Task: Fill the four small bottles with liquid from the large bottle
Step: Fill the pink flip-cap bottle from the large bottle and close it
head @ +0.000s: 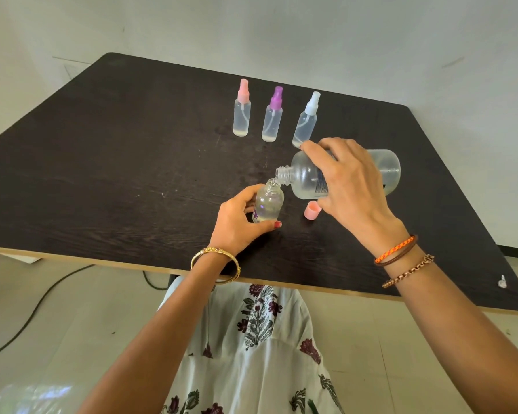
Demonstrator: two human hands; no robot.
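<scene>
My right hand (352, 186) grips the large clear bottle (307, 176), tipped on its side with its open neck pointing left. The neck meets the mouth of a small uncapped bottle (268, 204), which my left hand (237, 224) holds upright on the table; a little liquid lies in its bottom. Three small spray bottles stand in a row behind: pink-topped (242, 110), purple-topped (272, 116), white-topped (307, 121). Each shows only a thin layer of liquid at the bottom.
A pink cap (311, 211) lies on the dark wooden table (117, 162) just below the large bottle. The table's near edge runs across in front of my lap. A black cable (39, 303) trails over the floor at the left.
</scene>
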